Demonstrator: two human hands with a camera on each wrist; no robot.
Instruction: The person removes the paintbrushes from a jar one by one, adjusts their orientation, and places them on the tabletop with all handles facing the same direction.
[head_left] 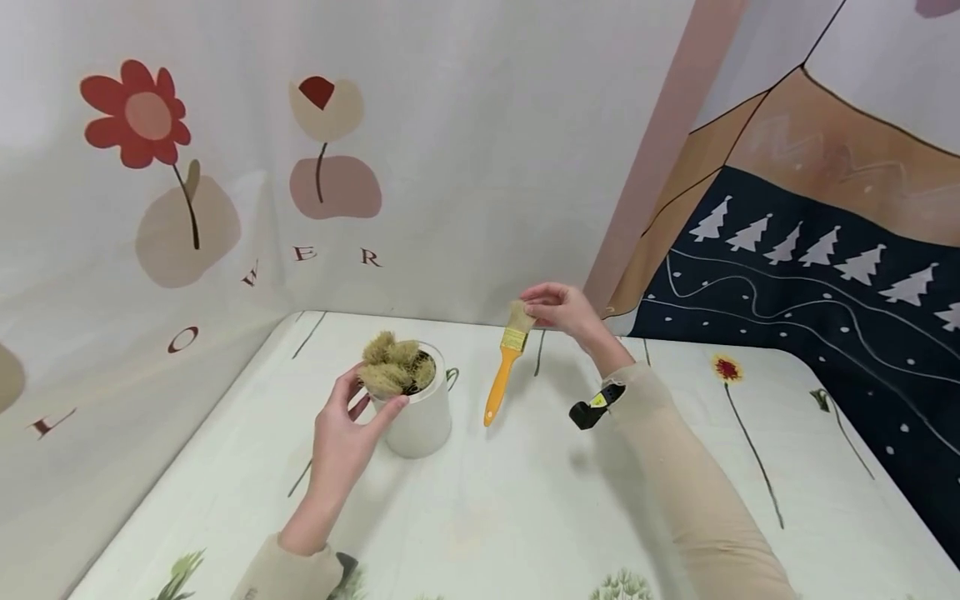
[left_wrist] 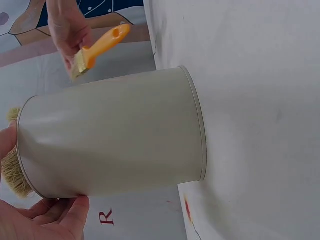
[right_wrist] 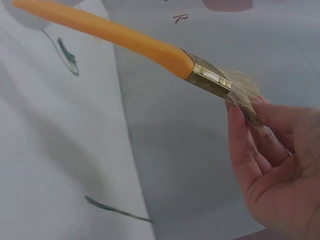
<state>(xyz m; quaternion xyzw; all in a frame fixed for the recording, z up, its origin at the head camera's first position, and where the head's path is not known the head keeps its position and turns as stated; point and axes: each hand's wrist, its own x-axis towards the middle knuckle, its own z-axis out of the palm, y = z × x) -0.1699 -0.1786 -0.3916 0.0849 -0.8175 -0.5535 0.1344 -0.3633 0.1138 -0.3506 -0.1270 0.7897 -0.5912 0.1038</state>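
Observation:
A paintbrush [head_left: 507,359] with an orange handle and pale bristles hangs handle-down above the table, right of the canister. My right hand [head_left: 563,312] pinches it by the bristles [right_wrist: 245,95], as the right wrist view also shows. On the table an off-white canister [head_left: 418,427] stands upright, with several tan bristle tufts [head_left: 386,379] poking out of its top. My left hand [head_left: 348,429] grips the canister near its rim, thumb on the near side and fingers on the left. What lies below the tufts is hidden inside.
The canister and brush are over a white tablecloth [head_left: 480,517] printed with flowers and stems. Behind and to the left hangs a pale cloth [head_left: 480,167] with printed flowers and letters. A dark blue cloth with white trees [head_left: 780,283] hangs at the right.

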